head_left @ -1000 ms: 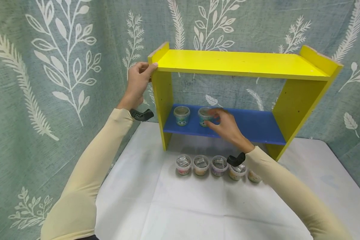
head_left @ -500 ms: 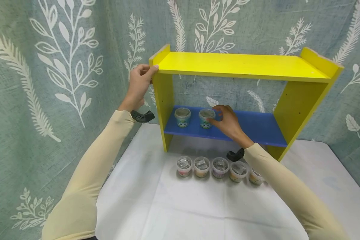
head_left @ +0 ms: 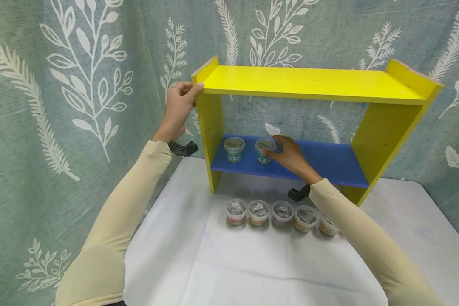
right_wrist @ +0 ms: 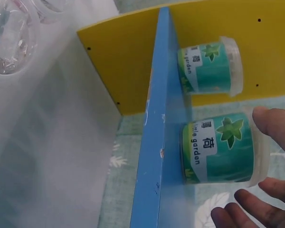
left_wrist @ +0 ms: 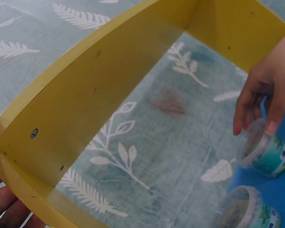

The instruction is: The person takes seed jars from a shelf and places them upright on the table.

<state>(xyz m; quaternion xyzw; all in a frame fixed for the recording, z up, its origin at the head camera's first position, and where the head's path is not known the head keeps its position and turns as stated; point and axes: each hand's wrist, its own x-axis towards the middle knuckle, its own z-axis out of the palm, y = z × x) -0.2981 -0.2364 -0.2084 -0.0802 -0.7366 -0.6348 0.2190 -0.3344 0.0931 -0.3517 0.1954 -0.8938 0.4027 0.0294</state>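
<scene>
Standing at frame centre on the white bench (head_left: 252, 263): one yellow shelf unit (head_left: 310, 83) with a blue lower shelf (head_left: 329, 161). I log the step as stocking that lower shelf, second tub just placed or being nudged into line.

Left hand (head_left: 179, 106), upper left of centre: grip wrapped round the unit's top left corner, thumb on the front edge, steadying it.

Right hand (head_left: 288, 153), centre: fingers relaxed and spread about the second tub; one fingertip touches its rim in the left wrist view, so I read the grip as loose, not clamped.

Green-label tubs, two, on the blue shelf at its left end: first tub (head_left: 234, 148) nearest the yellow side wall, second tub (head_left: 265, 150) just beside it. Both upright and lidded; contents too dim to tell.

Row of five small tubs (head_left: 282, 213), lower centre on the bench, in front of the unit: clear lids, crinkled silvery packets inside.

Next move, in my judgement: withdraw the right hand cleanly and take a tub from the row.
</scene>
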